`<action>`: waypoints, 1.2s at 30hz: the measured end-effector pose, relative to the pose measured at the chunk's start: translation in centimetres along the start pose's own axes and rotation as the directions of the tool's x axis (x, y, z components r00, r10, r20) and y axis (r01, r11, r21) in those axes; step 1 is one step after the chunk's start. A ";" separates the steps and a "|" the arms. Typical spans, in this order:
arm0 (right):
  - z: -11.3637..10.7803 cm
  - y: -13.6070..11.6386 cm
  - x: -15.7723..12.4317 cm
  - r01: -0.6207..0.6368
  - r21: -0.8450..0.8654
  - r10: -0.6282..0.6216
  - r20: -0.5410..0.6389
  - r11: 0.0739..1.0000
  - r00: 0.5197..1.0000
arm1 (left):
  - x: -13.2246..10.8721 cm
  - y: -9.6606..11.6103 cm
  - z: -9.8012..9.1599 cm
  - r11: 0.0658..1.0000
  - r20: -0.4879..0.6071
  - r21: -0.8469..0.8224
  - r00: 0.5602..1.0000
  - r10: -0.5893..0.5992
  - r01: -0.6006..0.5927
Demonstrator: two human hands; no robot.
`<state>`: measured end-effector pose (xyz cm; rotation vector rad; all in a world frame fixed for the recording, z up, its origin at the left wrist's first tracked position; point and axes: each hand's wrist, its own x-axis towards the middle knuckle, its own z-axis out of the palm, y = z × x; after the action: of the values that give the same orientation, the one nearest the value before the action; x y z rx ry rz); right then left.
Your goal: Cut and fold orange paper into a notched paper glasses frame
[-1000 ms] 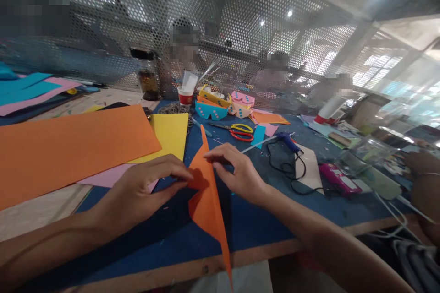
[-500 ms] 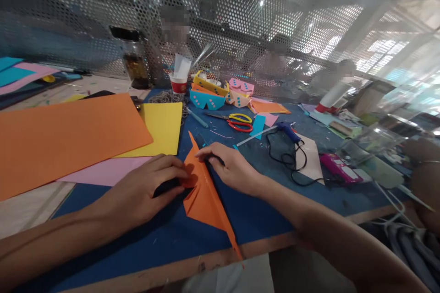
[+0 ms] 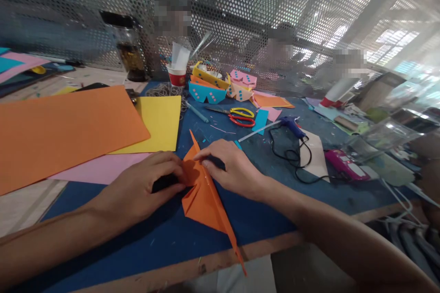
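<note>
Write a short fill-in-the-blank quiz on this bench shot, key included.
1. The left hand and right hand both touch folded paper coloured ____.
2. The scissors have one red handle and one ____ handle.
3. The glue gun has a body coloured ____.

Missing words: orange; yellow; blue.

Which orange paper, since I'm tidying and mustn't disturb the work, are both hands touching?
The folded piece between left hand and right hand; no hand is on the large orange sheet or the orange paper farther back.
</note>
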<state>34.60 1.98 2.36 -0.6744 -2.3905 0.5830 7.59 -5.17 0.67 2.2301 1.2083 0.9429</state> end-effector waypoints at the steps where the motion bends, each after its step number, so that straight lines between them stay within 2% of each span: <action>1: 0.0 0.0 0.0 -0.003 0.002 0.003 0.004 1.000 1.000 | 0.1 0.0 0.0 1.000 0.003 -0.004 1.000 -0.014 0.014; 12: -0.3 -0.4 -0.1 -0.005 0.002 0.005 0.052 1.000 0.999 | 0.2 -0.1 0.2 1.000 -0.031 -0.014 0.999 -0.017 0.016; 22: -0.2 -0.9 -0.3 0.070 -0.060 -0.065 0.084 0.996 0.994 | 0.2 -0.2 0.1 0.998 -0.007 0.023 0.998 -0.065 0.065; 36: -0.1 -1.2 -0.1 0.076 -0.099 -0.061 0.140 0.992 0.988 | 0.3 -0.2 0.2 0.999 -0.027 0.032 1.000 -0.007 0.008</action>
<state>34.35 1.00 3.03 -0.6107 -2.5758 0.4924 7.76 -4.86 0.47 2.2428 1.2509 0.9596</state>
